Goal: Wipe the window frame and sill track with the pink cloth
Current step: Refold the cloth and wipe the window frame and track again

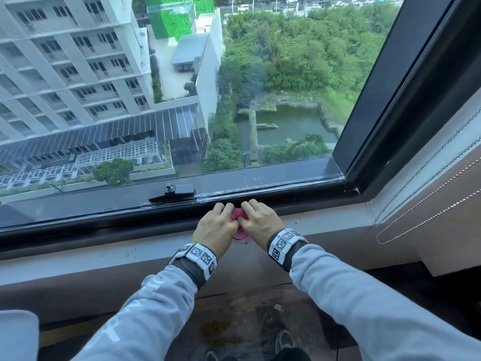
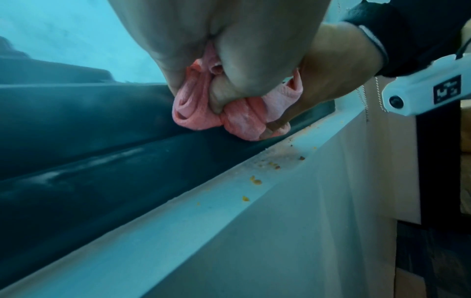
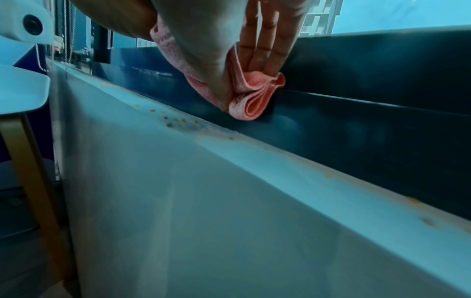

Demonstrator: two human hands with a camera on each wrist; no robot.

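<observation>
Both hands meet at the bottom rail of the black window frame [image 1: 104, 220], just below the sill track [image 1: 286, 195]. The pink cloth [image 1: 237, 214] is bunched between them and mostly hidden in the head view. My left hand [image 1: 223, 212] curls its fingers and thumb round one end of the cloth [image 2: 193, 113]. My right hand [image 1: 250, 209] pinches the folded other end [image 3: 251, 106] between thumb and straight fingers [image 3: 267, 50]. The cloth's lower folds touch the dark frame [image 2: 102, 151].
A black window latch [image 1: 179, 190] sits on the rail to the left of the hands. The white sill [image 1: 104, 252] carries yellow crumbs [image 2: 256, 181]. Blind bead chains [image 1: 429, 204] hang at the right. A chair [image 3: 23, 96] stands beside the wall.
</observation>
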